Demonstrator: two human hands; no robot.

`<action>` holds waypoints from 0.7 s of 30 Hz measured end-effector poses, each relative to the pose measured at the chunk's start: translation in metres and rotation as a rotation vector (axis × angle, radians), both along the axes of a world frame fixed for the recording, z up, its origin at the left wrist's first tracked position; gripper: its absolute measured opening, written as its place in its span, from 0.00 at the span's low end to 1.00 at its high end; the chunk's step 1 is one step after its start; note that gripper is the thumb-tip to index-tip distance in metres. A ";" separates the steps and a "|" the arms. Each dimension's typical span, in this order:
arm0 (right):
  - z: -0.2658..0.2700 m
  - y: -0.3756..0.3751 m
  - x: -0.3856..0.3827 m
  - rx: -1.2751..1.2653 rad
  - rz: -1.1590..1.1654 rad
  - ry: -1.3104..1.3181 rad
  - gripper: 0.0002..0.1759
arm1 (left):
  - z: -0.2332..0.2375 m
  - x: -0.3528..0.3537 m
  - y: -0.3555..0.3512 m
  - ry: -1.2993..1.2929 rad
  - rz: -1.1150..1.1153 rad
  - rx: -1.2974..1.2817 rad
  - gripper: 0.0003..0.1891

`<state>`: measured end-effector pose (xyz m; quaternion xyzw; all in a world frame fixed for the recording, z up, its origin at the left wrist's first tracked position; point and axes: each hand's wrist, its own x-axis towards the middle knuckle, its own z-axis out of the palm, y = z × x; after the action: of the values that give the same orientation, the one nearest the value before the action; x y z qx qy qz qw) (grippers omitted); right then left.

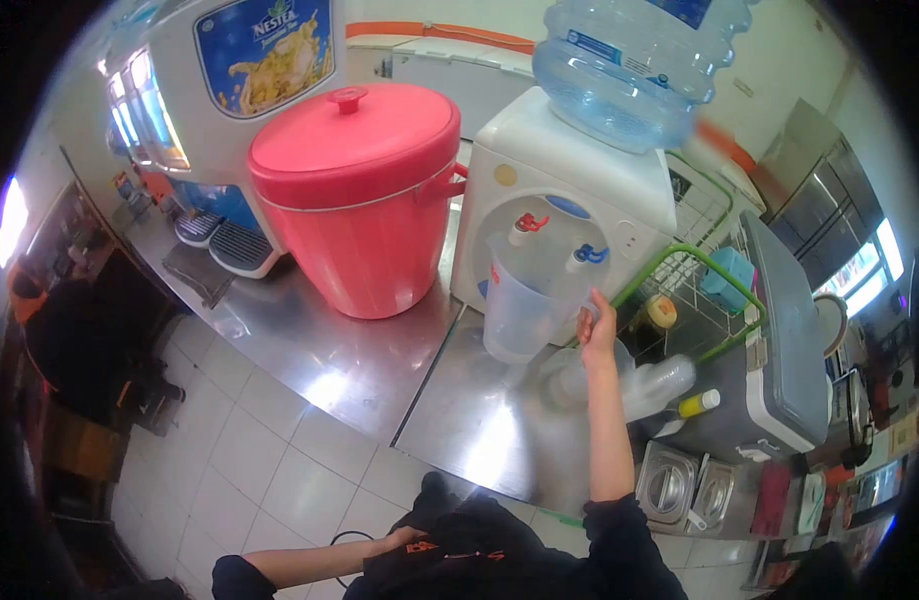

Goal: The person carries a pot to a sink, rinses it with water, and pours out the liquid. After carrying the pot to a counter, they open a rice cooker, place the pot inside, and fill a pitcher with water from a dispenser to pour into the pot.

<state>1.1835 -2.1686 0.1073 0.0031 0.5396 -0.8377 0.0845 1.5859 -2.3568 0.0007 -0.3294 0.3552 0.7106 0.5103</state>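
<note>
My right hand [596, 328] is closed around the handle of a translucent plastic pitcher [517, 325]. The pitcher is raised in front of the white water dispenser [499, 140], its rim just under the red tap [531, 224] and the blue tap [588, 256]. Low in the view, my left hand [397, 540] rests against the dark apron [459, 560] at my waist, its fingers too small and blurred to read. Below my right wrist, clear plastic containers [659, 385] lie on the steel counter [479, 430].
A large red lidded bucket [354, 220] stands left of the dispenser, beside a drink machine [159, 80]. On the right are a green-edged wire rack [679, 260], a grey cooler box [779, 340], a yellow-labelled bottle [697, 403] and lidded steel pans [669, 485]. A water bottle [629, 80] tops the dispenser.
</note>
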 end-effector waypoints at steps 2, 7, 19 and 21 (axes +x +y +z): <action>-0.001 0.000 -0.002 -0.008 -0.020 -0.016 0.14 | 0.000 -0.001 0.001 0.002 0.013 0.008 0.15; 0.003 -0.004 -0.002 -0.001 -0.053 -0.045 0.16 | 0.001 -0.003 0.003 0.010 0.031 0.023 0.15; -0.012 0.006 -0.012 -0.035 -0.072 -0.103 0.10 | -0.001 0.000 0.003 0.068 0.098 0.044 0.15; -0.040 0.010 -0.037 -0.075 -0.179 -0.099 0.09 | -0.003 -0.001 0.006 0.116 0.110 0.051 0.15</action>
<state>1.1467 -2.1584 0.0675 0.0895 0.5006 -0.8603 0.0357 1.5849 -2.3505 -0.0027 -0.2934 0.3473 0.7643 0.4573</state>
